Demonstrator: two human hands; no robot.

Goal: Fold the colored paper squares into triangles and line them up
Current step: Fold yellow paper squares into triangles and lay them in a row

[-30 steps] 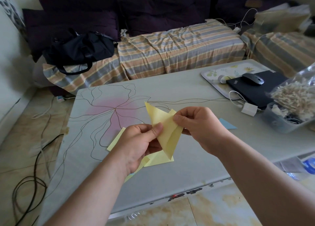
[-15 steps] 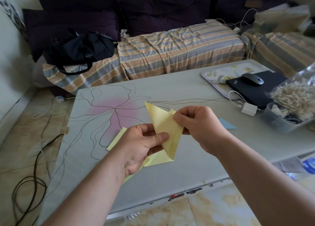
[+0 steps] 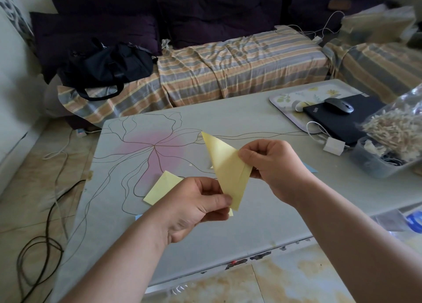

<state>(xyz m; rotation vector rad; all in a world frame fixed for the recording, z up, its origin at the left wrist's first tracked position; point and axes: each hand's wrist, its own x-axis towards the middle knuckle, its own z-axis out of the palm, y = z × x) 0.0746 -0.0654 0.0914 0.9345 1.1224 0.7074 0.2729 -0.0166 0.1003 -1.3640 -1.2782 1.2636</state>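
yellow paper triangle [image 3: 228, 170] is up in the air over the table [image 3: 262, 216], long point aimed at eleven o'clock. left hand [image 3: 194, 208] pinches its lower tip at six o'clock, right hand [image 3: 276, 165] pinches the corner at three. under the left wrist, a flat yellow square [image 3: 162, 187] lies on the table; a blue sheet [image 3: 310, 168] peeks out behind the right hand.

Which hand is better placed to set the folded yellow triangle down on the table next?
Probably the left. The left hand pinches the yellow triangle at its lower tip, nearest the table and the yellow paper lying there. The right hand pinches its upper right corner, higher up.
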